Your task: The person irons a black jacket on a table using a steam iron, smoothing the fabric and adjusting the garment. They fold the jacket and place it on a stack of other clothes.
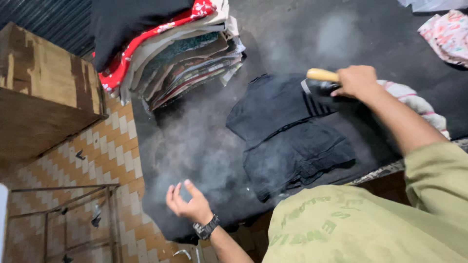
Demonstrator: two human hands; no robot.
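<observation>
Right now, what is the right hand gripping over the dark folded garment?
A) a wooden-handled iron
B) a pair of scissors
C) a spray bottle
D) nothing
A: the right hand is closed around the pale wooden handle of an iron that rests on the dark folded garment.

You are looking at two hands: your left hand (187, 202), open and empty, and your right hand (356, 80), closing around one iron (321, 87) with one wooden handle (322, 75). One dark garment (287, 131) is lying on the counter (195, 141). One tall stack of folded cloths (180, 48) is sitting at the far edge. One pale patterned cloth (446, 34) is lying at the far right, one striped cloth (414, 100) under your arm. One wristwatch (205, 229) is showing. One wooden box (44, 92) is standing at the left.
</observation>
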